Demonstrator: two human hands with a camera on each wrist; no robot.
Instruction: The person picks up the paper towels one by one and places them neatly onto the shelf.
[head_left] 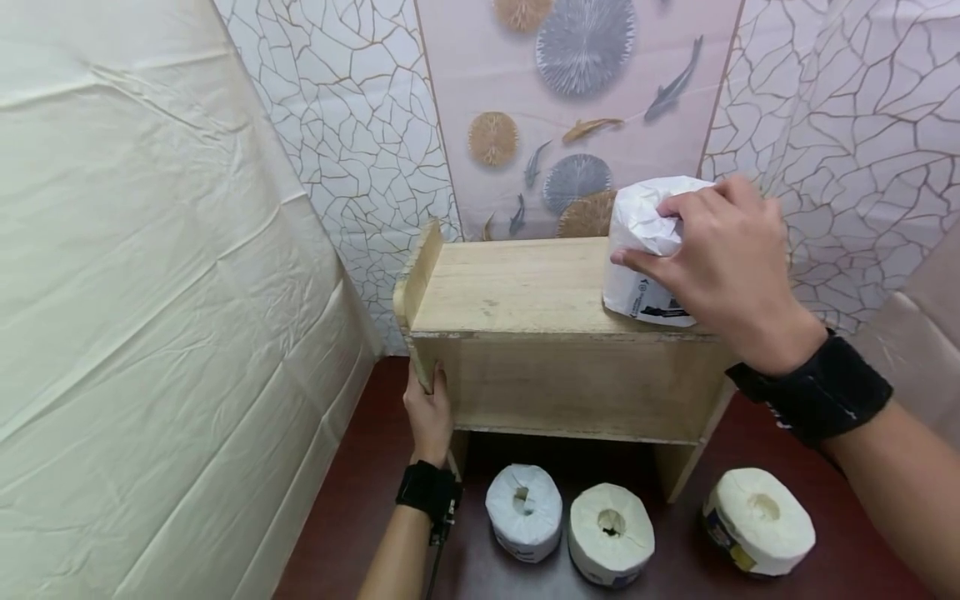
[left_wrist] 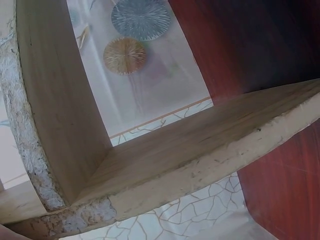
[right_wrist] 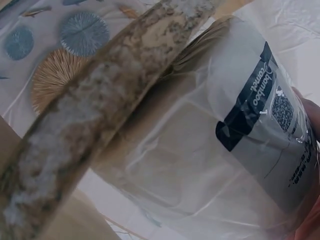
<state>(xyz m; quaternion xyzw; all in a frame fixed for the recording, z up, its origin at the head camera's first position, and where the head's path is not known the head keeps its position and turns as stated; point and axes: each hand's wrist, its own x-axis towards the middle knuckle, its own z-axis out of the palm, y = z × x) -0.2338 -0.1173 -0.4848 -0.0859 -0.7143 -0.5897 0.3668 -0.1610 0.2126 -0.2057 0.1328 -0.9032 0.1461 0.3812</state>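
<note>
My right hand [head_left: 735, 258] holds a white wrapped toilet roll [head_left: 633, 279], thumb on its near side and fingers over its top. The roll sits at the right end of the top board of a wooden shelf [head_left: 510, 287]. In the right wrist view, printed lettering shows on the clear wrapper of the same toilet roll [right_wrist: 185, 145], beside the rough edge of a board [right_wrist: 75, 115]. My left hand [head_left: 430, 417] grips the lower part of the shelf's left side panel [head_left: 411, 287]. The left wrist view looks along that side panel [left_wrist: 165, 175].
Three more wrapped toilet rolls stand on the dark red table [head_left: 337, 533] before the shelf: a white one [head_left: 525, 533], a cream one [head_left: 611, 550] and another cream one [head_left: 787, 537] at the right. Behind hangs a patterned cloth [head_left: 375, 125]; a pale sheet [head_left: 150, 333] slopes down on the left.
</note>
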